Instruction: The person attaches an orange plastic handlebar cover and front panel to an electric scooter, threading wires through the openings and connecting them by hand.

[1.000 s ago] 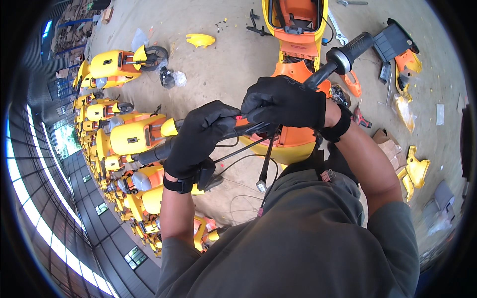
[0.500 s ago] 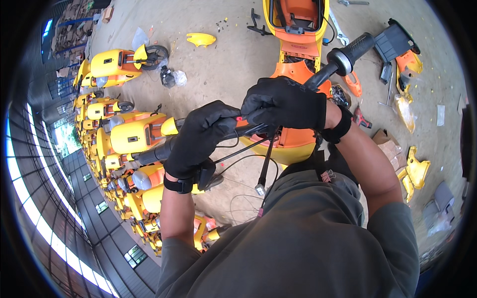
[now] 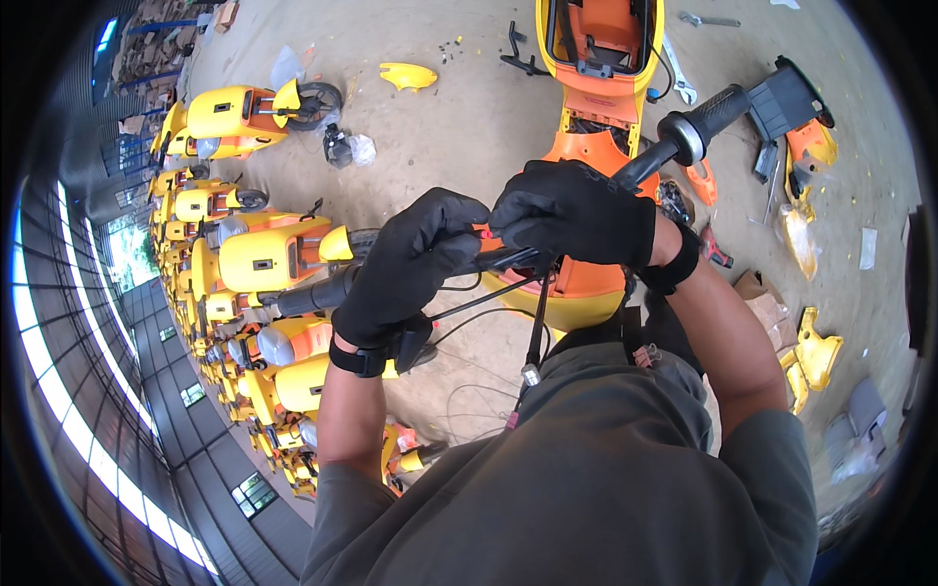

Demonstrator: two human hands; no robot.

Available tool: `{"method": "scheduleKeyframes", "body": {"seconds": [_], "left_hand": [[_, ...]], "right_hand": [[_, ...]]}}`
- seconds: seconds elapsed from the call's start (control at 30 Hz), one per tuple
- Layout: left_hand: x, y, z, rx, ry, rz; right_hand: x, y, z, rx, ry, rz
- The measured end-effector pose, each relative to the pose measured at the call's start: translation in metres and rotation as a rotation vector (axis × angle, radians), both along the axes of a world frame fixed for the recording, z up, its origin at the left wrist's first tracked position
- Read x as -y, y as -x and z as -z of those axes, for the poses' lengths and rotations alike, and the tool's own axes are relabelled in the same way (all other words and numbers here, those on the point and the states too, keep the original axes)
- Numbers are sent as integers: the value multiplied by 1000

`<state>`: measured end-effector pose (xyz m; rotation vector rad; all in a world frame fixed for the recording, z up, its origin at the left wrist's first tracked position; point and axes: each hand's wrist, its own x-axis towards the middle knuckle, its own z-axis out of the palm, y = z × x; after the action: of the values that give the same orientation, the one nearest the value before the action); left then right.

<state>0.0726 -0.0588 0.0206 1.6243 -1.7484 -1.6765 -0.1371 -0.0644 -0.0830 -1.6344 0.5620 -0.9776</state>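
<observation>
My left hand (image 3: 415, 256) and my right hand (image 3: 578, 215), both in black gloves, meet above the handlebar (image 3: 635, 174) of a yellow and orange scooter (image 3: 586, 280). The left fingers are pinched at a small red piece (image 3: 486, 234), apparently a cable end; its exact kind is too small to tell. Right beside it, the right fingers are closed, and what lies in them is hidden. Below the hands hang black cables (image 3: 539, 332), one with a pale connector (image 3: 531, 375) at its end. A ribbed black grip (image 3: 721, 109) sticks out on the right.
Rows of yellow scooters (image 3: 278, 256) stand on the left. Around the scooter's right side lie an adjustable wrench (image 3: 680, 80), a red power tool (image 3: 716, 248), yellow body panels (image 3: 813, 352), a cardboard box (image 3: 765, 305) and a dark grey bin (image 3: 787, 103). Another yellow panel (image 3: 408, 76) lies ahead.
The view has shifted slightly, so everything sits a little further right and lower. The left fingers have shifted around the small red piece; both hands stay close together.
</observation>
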Motion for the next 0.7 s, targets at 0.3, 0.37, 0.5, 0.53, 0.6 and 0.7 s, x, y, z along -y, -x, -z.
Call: {"method": "scheduleKeyframes", "body": {"seconds": [0.3, 0.37, 0.5, 0.53, 0.6, 0.7], "left_hand": [[5, -6, 0, 31, 101, 164], [4, -6, 0, 43, 101, 180], [3, -8, 3, 11, 100, 145], [4, -7, 2, 12, 134, 179], [4, -5, 2, -14, 148, 195], [5, -7, 6, -33, 158, 206]], "right_hand": [[0, 5, -8, -24, -54, -39], [-1, 6, -11, -21, -81, -47], [-1, 7, -9, -39, -95, -53], [-1, 7, -7, -39, -91, -63], [-2, 6, -5, -43, -84, -43], [-2, 6, -5, -56, -54, -23]]}}
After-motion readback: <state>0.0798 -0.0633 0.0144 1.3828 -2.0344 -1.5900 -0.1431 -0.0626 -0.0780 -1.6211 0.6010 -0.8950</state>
